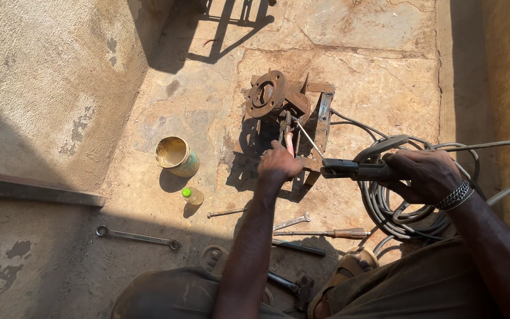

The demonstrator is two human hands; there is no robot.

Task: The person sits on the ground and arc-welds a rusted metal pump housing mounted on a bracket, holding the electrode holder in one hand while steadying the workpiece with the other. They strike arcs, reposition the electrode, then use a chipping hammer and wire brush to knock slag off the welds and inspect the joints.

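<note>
My right hand (425, 175) grips a black welding electrode holder (355, 170). Its thin rod (310, 139) points up-left onto a rusty metal assembly (287, 103) with a round flange, standing on the stone floor. My left hand (278, 163) is closed around a red-handled tool (289, 142) held against the lower part of that assembly. A metal bracelet is on my right wrist. Black cable (385, 204) lies coiled under my right hand.
An open tin can (175, 156) and a small green-capped bottle (192, 195) stand left of the assembly. A long spanner (137, 237), a bolt (225, 212), a small spanner (293, 221), a screwdriver (326, 234) and a hammer (293, 286) lie on the floor. A wall runs along the left.
</note>
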